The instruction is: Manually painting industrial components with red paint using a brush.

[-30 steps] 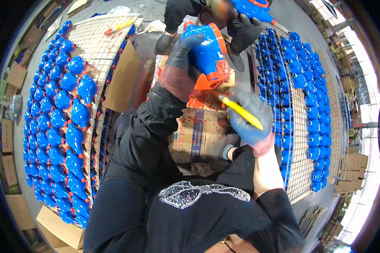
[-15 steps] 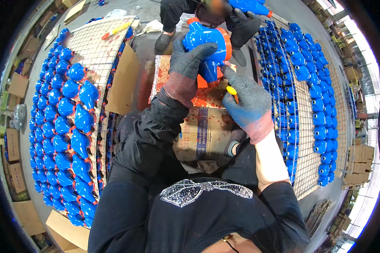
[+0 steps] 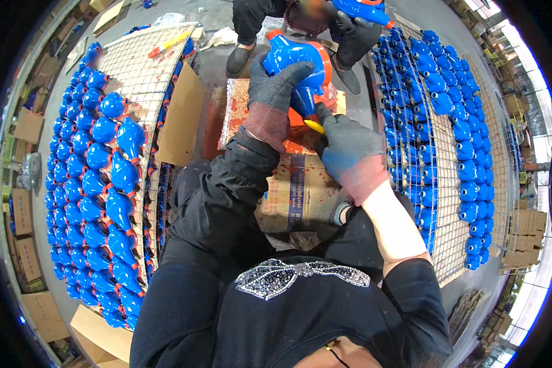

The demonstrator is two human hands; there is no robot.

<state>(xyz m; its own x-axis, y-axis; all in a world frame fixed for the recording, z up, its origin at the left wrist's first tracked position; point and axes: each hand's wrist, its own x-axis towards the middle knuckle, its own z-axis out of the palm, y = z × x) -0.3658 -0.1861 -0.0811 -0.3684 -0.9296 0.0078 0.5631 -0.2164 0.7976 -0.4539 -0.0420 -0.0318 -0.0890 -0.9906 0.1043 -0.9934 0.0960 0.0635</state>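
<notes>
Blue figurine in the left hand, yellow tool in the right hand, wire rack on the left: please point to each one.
blue figurine [image 3: 291, 58], head view, its rounded body.
yellow tool [image 3: 314, 126], head view, its exposed tip.
wire rack [image 3: 138, 67], head view, bare mesh.

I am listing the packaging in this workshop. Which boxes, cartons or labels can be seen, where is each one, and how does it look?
Printed carton: flat under the hands, brown with a blue printed strip.
Patterned sheet: on that carton, red and cream speckled.
Plain cardboard sheet: leaning by the left wire rack, brown.
Stacked boxes: far left edge, brown.
Stacked boxes at right: far right, brown.
</notes>
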